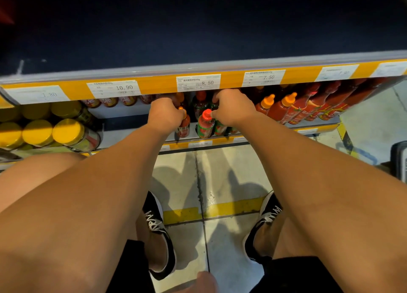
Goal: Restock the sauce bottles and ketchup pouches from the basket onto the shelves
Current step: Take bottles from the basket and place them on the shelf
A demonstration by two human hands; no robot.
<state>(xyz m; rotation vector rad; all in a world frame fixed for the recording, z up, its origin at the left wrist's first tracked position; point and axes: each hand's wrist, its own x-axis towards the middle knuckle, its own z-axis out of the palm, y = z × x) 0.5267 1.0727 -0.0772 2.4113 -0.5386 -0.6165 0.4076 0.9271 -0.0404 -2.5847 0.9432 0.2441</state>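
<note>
both arms reach in under the upper shelf edge (154, 87) with its yellow price strip and tags reading 10.90, 8.50, 7.50. left hand (166, 114) is curled round the top of a small orange-capped sauce bottle (184, 127) standing upright on the lower shelf (123, 136); fingers wrap the neck, so the cap mostly hides behind them. right hand (233, 110) has fingers bent down onto bottles further back; thumb side touches the red cap of a green-labelled sauce bottle (206, 124) standing upright just beside the small one. can't tell exactly which bottle the right hand has hold of, fingertips are hidden under the shelf edge. to the right, a row of orange-capped red sauce bottles (284, 107) stands well packed. to the left, yellow-lidded jars (70, 132) fill the same shelf. person squats, black sneakers (157, 231) on a pale tiled floor (182, 173) with a yellow line. a dark basket-like edge (399, 160) shows at far right, contents not visible.
</note>
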